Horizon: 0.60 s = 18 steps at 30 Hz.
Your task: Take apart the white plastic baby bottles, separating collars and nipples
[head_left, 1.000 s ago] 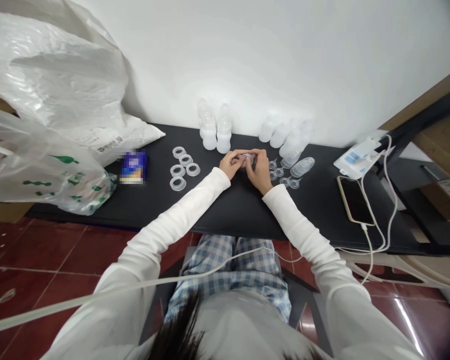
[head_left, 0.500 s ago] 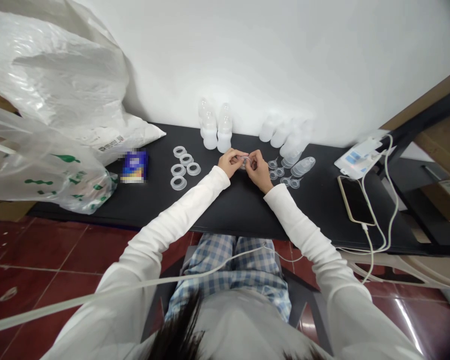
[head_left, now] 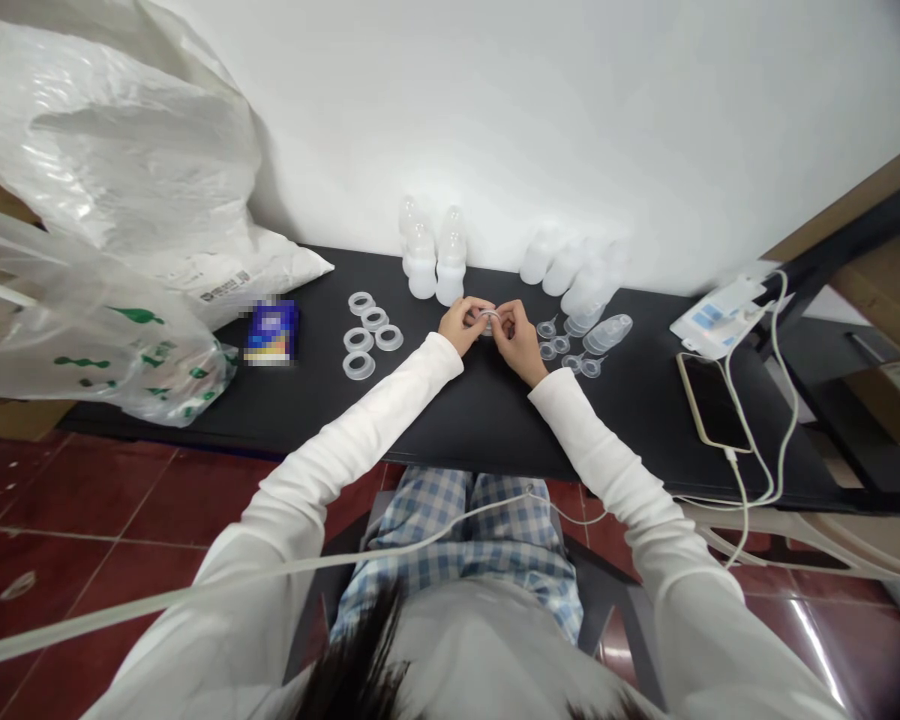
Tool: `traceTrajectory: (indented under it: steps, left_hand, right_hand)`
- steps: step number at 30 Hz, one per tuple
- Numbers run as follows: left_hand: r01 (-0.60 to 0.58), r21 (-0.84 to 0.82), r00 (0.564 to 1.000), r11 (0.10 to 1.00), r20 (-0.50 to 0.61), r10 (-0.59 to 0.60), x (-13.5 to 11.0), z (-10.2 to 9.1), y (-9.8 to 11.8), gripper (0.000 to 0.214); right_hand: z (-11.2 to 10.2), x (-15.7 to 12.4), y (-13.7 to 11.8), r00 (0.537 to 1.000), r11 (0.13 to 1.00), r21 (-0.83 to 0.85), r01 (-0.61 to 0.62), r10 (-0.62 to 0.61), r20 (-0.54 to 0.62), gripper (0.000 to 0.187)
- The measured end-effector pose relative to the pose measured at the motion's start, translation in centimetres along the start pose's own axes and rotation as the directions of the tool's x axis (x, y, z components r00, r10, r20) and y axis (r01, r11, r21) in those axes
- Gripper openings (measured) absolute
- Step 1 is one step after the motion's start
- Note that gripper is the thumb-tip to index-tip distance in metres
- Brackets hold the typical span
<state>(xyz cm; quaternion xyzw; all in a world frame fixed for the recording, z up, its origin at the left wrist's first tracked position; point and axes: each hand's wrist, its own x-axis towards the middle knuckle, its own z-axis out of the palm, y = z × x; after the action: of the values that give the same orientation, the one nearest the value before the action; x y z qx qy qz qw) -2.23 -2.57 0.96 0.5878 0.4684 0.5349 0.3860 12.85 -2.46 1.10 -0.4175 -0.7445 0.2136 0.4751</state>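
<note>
Both of my hands meet over the middle of the black table, pinching one small whitish ring [head_left: 488,318] between them. My left hand [head_left: 463,325] grips its left side; my right hand [head_left: 518,341] closes on the right side. Fingers cover much of the ring, so its detail is hidden. To the left lie several translucent rings [head_left: 358,366]. Close to my right hand are several small clear round pieces with thin tails [head_left: 561,346]. Behind my left hand stand white baby bottles with clear domed caps [head_left: 451,262].
Several translucent white cups [head_left: 562,268] stand along the wall, with clear caps [head_left: 607,333] lying before them. On the right are a phone [head_left: 712,402], white cables and a power strip [head_left: 724,315]. A blue box [head_left: 273,332] and large plastic bags [head_left: 112,150] occupy the left.
Both hands stay in nearly the same place, still holding the ring. The ring looks slightly turned between the fingers. The whole view has shifted a little.
</note>
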Motion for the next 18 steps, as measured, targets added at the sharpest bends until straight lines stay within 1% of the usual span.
traceTrajectory:
  steps: [3, 5, 7, 10, 13, 18]
  left_hand:
    - [0.116, -0.075, 0.993, 0.990, -0.019, -0.118, 0.3, 0.5, -0.4, 0.027]
    - [0.172, -0.083, 0.985, 0.982, 0.012, -0.172, 0.4, 0.6, -0.4, 0.024]
    - [0.195, -0.074, 0.980, 0.978, 0.051, -0.191, 0.4, 0.6, -0.3, 0.019]
    - [0.194, -0.085, 0.980, 0.977, 0.068, -0.188, 0.3, 0.3, 0.2, 0.016]
    - [0.157, -0.096, 0.986, 0.983, 0.062, -0.152, 0.0, 0.2, 0.6, 0.017]
    - [0.095, -0.016, 0.994, 0.995, 0.064, -0.094, -0.2, 0.0, 0.8, 0.018]
  right_hand:
    - [0.0, 0.0, 0.1, 0.998, 0.999, 0.012, -0.038, 0.039, -0.047, 0.031]
    - [0.0, 0.0, 0.1, 0.997, 0.999, 0.026, -0.046, 0.047, -0.055, 0.028]
    - [0.0, -0.1, 0.1, 0.999, 0.999, 0.021, -0.033, 0.033, -0.029, 0.025]
    - [0.0, -0.1, 0.3, 0.999, 1.000, -0.026, 0.007, -0.006, 0.035, 0.023]
    - [0.1, -0.1, 0.4, 0.998, 0.998, -0.065, 0.025, -0.021, 0.058, 0.023]
    - [0.0, 0.0, 0.5, 0.997, 0.998, -0.051, 0.029, -0.025, 0.079, 0.017]
